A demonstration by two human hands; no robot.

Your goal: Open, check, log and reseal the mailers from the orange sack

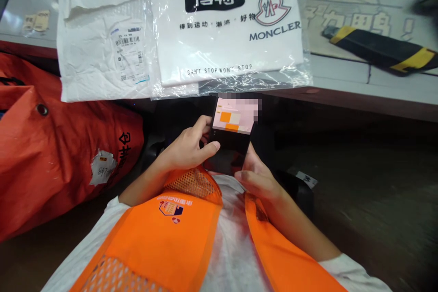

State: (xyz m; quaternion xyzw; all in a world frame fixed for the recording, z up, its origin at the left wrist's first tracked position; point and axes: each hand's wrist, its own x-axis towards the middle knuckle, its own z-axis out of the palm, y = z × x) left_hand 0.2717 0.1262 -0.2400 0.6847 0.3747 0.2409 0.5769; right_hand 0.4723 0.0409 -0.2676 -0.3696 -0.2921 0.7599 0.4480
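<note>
A smartphone (230,143) is held in front of my chest, below the table edge, its screen lit pink in the upper half and dark in the lower half. My left hand (192,145) grips its left side, thumb over the front and fingers behind it. Around the lower right edge closes my right hand (255,174), with the thumb near the bottom corner; its other fingers are mostly hidden. Just beyond the phone, a clear plastic bag with a folded white garment (226,50) lies on the table, touched by neither hand.
A white shipping pouch (102,50) with a barcode label lies left of the bagged garment. On the right of the table (342,70) rests a black and yellow tool (379,48), perhaps a cutter. A large red sack (61,146) stands at the left, below the table.
</note>
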